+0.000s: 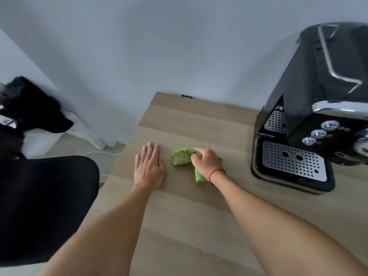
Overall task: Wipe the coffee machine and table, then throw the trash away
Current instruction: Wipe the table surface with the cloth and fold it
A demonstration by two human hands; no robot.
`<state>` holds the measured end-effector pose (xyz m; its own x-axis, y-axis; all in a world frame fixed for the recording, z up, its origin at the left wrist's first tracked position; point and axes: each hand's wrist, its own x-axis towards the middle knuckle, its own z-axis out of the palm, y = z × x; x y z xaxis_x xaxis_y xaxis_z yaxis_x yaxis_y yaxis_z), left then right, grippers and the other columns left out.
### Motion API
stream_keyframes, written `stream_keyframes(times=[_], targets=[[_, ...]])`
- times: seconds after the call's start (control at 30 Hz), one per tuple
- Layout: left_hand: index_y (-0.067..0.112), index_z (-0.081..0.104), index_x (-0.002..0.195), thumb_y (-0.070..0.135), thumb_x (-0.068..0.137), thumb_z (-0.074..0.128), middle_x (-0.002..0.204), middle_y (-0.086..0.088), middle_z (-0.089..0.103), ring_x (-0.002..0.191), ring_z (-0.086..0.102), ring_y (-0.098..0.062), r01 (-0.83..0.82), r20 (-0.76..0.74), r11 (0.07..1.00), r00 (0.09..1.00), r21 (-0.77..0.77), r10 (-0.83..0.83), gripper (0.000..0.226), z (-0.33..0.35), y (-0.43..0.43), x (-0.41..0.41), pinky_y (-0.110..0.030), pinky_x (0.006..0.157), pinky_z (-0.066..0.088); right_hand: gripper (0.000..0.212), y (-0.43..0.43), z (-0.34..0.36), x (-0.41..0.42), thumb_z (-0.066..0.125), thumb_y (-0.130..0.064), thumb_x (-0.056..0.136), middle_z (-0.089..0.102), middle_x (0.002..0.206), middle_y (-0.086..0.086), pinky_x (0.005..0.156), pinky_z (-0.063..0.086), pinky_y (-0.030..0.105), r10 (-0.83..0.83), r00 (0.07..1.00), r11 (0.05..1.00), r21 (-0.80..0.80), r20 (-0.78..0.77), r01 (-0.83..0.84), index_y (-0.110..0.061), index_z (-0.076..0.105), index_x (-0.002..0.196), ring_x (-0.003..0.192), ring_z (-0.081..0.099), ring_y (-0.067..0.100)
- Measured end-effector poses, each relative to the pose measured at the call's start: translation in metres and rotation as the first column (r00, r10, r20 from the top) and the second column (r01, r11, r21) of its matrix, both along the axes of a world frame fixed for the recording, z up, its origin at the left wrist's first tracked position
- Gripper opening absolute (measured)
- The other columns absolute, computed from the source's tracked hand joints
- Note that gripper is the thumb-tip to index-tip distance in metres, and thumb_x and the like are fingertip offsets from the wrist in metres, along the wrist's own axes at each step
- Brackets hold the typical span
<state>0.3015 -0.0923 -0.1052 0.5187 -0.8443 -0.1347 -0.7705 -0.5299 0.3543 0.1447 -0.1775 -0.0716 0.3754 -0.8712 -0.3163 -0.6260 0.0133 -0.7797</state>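
Right hand (206, 163) clamps crumpled green cloth (182, 158) on wood-grain table (199, 216), left of coffee machine (310, 116); cloth long axis diagonal. Left hand (149, 168) flat, fingers straight, beside cloth.

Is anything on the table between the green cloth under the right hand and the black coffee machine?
Nothing visible does. The right hand grips the crumpled green cloth on the light wooden table; only tabletop lies between it and the perforated metal drip tray of the black coffee machine.
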Motion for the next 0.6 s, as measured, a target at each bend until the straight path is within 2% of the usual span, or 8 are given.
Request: stream_keyframes(times=[0.07,0.17,0.3,0.43,0.5,0.6], targets=[[0.021,0.02,0.153,0.029,0.103,0.024,0.162,0.0,0.008,0.149,0.003,-0.015,-0.043,-0.041,0.999,0.998,-0.025,0.042,0.051,0.006,0.013,0.002,-0.037,0.121,0.002,0.037,-0.01,0.014,-0.003,0.05,-0.013,0.087,0.064,0.124,0.013,0.099,0.042,0.028,-0.109,0.993,0.994,-0.015,0.044,0.11,-0.008,0.063,0.121,0.12,0.056,0.028],[0.027,0.023,0.152,0.03,0.102,0.025,0.162,0.001,0.01,0.149,0.003,-0.015,-0.078,0.05,0.997,0.996,-0.023,0.079,0.05,-0.001,0.028,0.004,-0.04,0.121,0.001,0.039,-0.037,0.03,0.0,0.048,-0.014,0.089,0.061,0.127,0.016,0.101,0.045,0.034,-0.215,0.973,0.974,-0.053,0.087,0.22,-0.007,0.058,0.126,0.118,0.056,0.031],[0.035,0.021,0.151,0.036,0.101,0.024,0.162,0.006,0.009,0.149,0.002,-0.012,-0.115,0.104,0.991,0.987,-0.066,0.121,0.05,-0.016,0.032,0.0,-0.039,0.121,-0.001,0.04,-0.055,0.019,0.022,0.046,-0.014,0.089,0.061,0.128,0.012,0.101,0.046,0.032,-0.103,0.993,0.993,-0.044,0.054,0.105,-0.013,0.058,0.127,0.114,0.059,0.028],[0.036,0.022,0.15,0.035,0.101,0.025,0.161,0.007,0.011,0.149,0.002,-0.01,-0.125,0.12,0.988,0.983,-0.095,0.136,0.05,-0.019,0.031,0.001,-0.038,0.121,-0.001,0.038,-0.046,-0.005,0.053,0.047,-0.012,0.089,0.059,0.132,0.011,0.103,0.039,0.027,-0.037,0.999,0.997,-0.063,0.028,0.039,-0.009,0.06,0.125,0.124,0.052,0.026],[0.036,0.024,0.15,0.035,0.1,0.026,0.161,0.008,0.012,0.149,0.003,-0.01,-0.132,0.116,0.986,0.983,-0.104,0.144,0.05,-0.02,0.032,0.0,-0.037,0.121,-0.002,0.04,-0.037,-0.008,0.064,0.047,-0.018,0.087,0.062,0.127,0.012,0.1,0.041,0.028,0.002,1.0,0.998,-0.063,0.015,-0.001,-0.009,0.061,0.123,0.122,0.055,0.026],[0.037,0.023,0.15,0.036,0.1,0.025,0.161,0.008,0.012,0.149,0.003,-0.01,-0.135,0.119,0.986,0.982,-0.1,0.147,0.05,-0.021,0.03,0.001,-0.038,0.121,-0.002,0.057,-0.014,-0.008,0.068,0.037,-0.033,0.072,0.068,0.117,0.015,0.091,0.046,0.027,0.045,0.999,0.995,-0.085,0.009,-0.044,-0.009,0.067,0.115,0.113,0.06,0.029]])
